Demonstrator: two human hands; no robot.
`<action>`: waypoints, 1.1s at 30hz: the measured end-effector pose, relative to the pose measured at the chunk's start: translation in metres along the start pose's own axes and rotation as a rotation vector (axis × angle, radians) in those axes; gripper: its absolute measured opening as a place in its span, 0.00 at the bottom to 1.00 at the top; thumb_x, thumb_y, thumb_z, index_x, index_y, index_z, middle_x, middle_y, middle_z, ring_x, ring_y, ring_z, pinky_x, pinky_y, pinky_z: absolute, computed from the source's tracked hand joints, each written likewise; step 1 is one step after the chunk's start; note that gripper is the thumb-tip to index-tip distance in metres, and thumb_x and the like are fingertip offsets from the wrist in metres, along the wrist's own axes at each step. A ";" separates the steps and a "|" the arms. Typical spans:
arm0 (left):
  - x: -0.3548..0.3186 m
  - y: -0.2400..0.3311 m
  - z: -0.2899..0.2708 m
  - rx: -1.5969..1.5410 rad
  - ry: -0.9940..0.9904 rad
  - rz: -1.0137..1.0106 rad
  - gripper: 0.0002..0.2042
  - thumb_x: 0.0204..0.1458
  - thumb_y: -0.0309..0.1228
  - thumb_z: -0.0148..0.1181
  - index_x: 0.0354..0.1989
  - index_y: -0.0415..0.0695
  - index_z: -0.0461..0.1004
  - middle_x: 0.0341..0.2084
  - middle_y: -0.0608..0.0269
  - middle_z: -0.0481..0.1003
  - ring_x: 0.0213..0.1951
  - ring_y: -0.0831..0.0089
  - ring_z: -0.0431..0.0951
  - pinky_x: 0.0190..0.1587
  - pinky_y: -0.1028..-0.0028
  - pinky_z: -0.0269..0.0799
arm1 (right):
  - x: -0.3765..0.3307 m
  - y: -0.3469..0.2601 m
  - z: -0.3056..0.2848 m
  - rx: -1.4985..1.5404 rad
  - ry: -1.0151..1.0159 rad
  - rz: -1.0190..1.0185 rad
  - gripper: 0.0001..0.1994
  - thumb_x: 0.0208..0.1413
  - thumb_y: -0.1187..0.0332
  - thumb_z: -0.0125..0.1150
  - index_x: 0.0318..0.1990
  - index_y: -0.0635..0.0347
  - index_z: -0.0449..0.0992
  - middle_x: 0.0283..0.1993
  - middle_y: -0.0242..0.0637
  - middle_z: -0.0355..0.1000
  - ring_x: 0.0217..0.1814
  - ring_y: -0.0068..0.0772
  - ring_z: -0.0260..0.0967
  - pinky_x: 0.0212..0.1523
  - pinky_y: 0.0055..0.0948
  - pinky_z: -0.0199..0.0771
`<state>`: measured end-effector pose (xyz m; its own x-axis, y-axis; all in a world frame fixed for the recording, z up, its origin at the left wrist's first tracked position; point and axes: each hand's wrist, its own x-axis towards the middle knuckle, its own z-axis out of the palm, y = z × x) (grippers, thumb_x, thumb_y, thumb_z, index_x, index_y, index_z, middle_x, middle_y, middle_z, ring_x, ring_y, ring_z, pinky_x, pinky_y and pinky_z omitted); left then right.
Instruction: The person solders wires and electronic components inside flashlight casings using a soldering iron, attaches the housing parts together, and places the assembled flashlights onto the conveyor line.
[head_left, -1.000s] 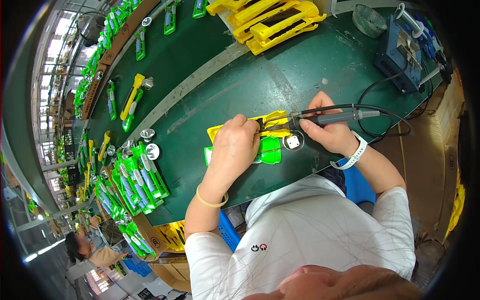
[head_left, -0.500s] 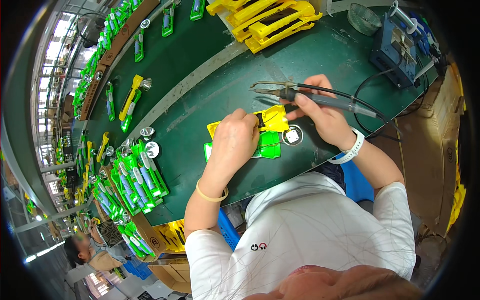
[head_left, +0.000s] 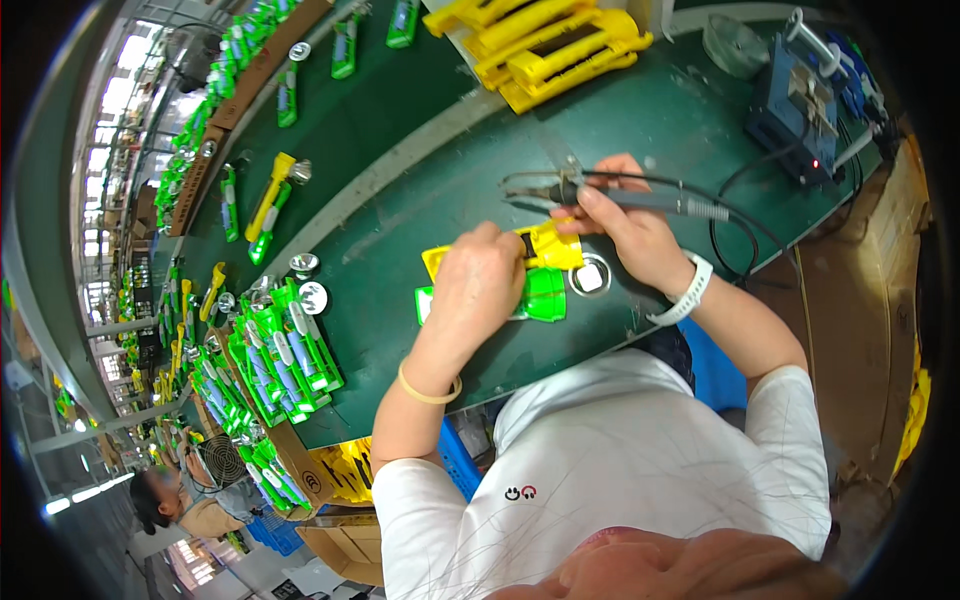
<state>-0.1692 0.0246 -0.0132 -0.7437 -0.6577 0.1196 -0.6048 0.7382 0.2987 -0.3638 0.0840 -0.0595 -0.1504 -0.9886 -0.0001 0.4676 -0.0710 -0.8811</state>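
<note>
My left hand (head_left: 482, 280) is closed over the left part of a yellow plastic shell (head_left: 556, 247), its fingertips mostly hidden. Just nearer to me, partly under that hand, lies a green plastic shell (head_left: 545, 296). A round lamp head (head_left: 592, 277) with a pale square in its middle sits at the right end of the shells. My right hand (head_left: 635, 225) grips a soldering iron (head_left: 645, 199) fitted with a curved metal tube, its tip pointing left above the yellow shell. The right fingers are close to the shell's right end; whether they touch it I cannot tell.
Yellow shells (head_left: 570, 55) are stacked at the far edge. A blue soldering station (head_left: 795, 115) with a solder spool stands far right, beside a glass bowl (head_left: 735, 45). Green lamp assemblies (head_left: 285, 355) pile up at left. The iron's black cable (head_left: 735, 262) loops across the right side.
The soldering iron's tip has shifted slightly left and down, and my right fingers are nearer the yellow shell. My left hand keeps its hold. The whole view has shifted a little.
</note>
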 end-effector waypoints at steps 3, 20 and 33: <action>-0.002 -0.001 0.002 0.004 0.024 0.015 0.02 0.43 0.24 0.60 0.24 0.40 0.76 0.22 0.52 0.71 0.28 0.53 0.75 0.33 0.60 0.72 | -0.001 0.000 -0.001 -0.055 -0.030 0.004 0.13 0.65 0.69 0.51 0.50 0.60 0.56 0.46 0.40 0.63 0.49 0.35 0.75 0.45 0.29 0.81; -0.012 0.003 -0.004 -0.131 0.019 -0.001 0.03 0.46 0.26 0.62 0.28 0.41 0.76 0.26 0.52 0.74 0.31 0.53 0.76 0.35 0.60 0.73 | -0.008 -0.001 0.001 -0.035 -0.023 0.042 0.12 0.64 0.70 0.51 0.49 0.59 0.56 0.46 0.38 0.63 0.48 0.33 0.76 0.43 0.25 0.81; -0.063 -0.003 -0.021 -1.756 0.273 -0.612 0.08 0.53 0.14 0.57 0.39 0.36 0.71 0.36 0.51 0.78 0.32 0.70 0.80 0.31 0.76 0.78 | -0.007 -0.009 -0.002 -0.155 0.056 -0.173 0.12 0.62 0.65 0.57 0.44 0.59 0.61 0.30 0.34 0.67 0.29 0.19 0.66 0.30 0.18 0.65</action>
<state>-0.1146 0.0606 -0.0022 -0.3993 -0.8698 -0.2899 0.3390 -0.4338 0.8348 -0.3685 0.0921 -0.0520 -0.2669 -0.9543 0.1344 0.2921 -0.2130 -0.9324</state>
